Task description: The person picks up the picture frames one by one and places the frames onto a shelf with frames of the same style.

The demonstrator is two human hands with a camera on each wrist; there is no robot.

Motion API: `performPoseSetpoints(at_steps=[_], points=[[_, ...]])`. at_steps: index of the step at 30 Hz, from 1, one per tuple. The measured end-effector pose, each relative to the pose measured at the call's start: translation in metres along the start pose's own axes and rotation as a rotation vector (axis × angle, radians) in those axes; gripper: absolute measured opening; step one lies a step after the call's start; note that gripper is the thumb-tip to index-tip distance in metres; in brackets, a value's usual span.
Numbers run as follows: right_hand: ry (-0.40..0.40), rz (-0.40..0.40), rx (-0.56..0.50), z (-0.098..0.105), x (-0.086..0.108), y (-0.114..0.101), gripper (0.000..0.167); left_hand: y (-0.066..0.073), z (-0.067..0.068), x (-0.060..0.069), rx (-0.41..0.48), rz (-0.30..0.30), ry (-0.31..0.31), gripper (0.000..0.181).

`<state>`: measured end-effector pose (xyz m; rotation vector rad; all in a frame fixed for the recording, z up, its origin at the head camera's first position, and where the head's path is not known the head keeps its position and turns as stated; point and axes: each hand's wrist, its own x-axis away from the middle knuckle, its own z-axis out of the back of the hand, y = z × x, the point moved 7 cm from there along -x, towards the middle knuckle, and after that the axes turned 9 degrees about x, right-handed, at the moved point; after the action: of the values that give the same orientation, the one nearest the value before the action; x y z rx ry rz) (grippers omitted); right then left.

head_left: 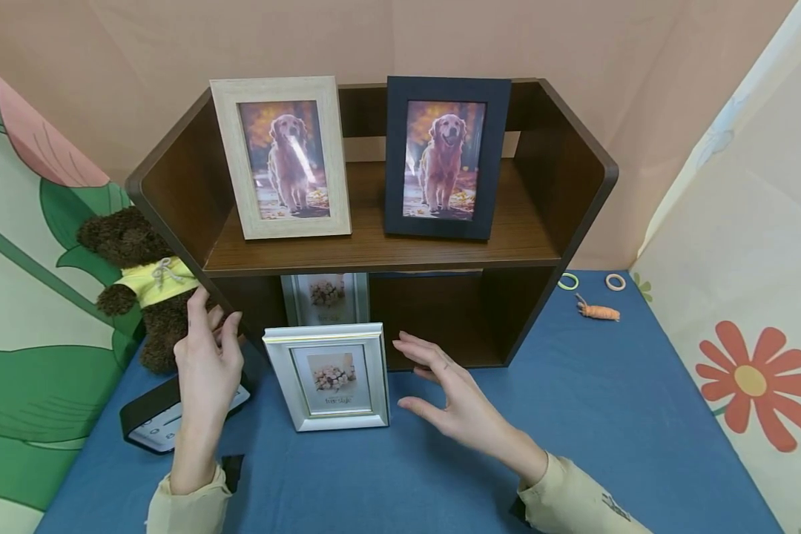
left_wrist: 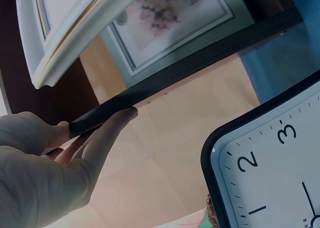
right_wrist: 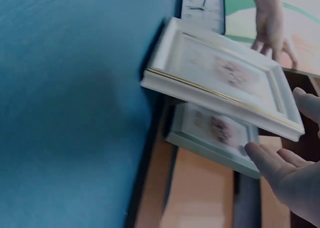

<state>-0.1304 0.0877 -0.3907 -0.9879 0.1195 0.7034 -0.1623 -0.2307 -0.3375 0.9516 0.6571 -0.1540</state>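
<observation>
A dark brown two-tier wooden shelf point(head_left: 380, 256) stands on a blue-covered table. With thumb and fingers on opposite sides, my left hand point(head_left: 210, 363) pinches the front edge of its left side panel point(left_wrist: 165, 80). A white picture frame point(head_left: 339, 382) with a gold line and a flower print stands tilted back before the lower tier. Just right of that frame, my right hand point(head_left: 449, 389) hovers with loosely extended fingers, apart from it in the head view. Inside the lower tier stands a grey-green picture frame point(head_left: 327, 297), partly hidden. My right wrist view shows both flower frames.
On the upper tier stand a cream frame point(head_left: 229, 156) and a black frame point(head_left: 498, 156) with dog pictures. A brown teddy bear point(head_left: 160, 285) and a black-rimmed clock point(head_left: 156, 430) are at left. Two rings point(head_left: 615, 282) and a toy carrot point(head_left: 599, 312) lie at right.
</observation>
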Motion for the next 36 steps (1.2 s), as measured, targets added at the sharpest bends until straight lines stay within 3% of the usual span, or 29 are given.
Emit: performPoseSetpoints(at_steps=[12, 20, 36], points=[[-0.041, -0.006, -0.022, -0.027, -0.004, 0.011, 0.083, 0.000, 0.002, 0.001, -0.019, -0.035, 0.018, 0.051], [-0.027, 0.019, -0.008, -0.035, -0.006, 0.013, 0.078, 0.000, 0.002, 0.001, -0.038, -0.060, 0.024, 0.051], [0.019, 0.013, 0.058, -0.049, -0.014, 0.022, 0.079, -0.001, 0.001, 0.001, -0.019, -0.045, 0.025, 0.052]])
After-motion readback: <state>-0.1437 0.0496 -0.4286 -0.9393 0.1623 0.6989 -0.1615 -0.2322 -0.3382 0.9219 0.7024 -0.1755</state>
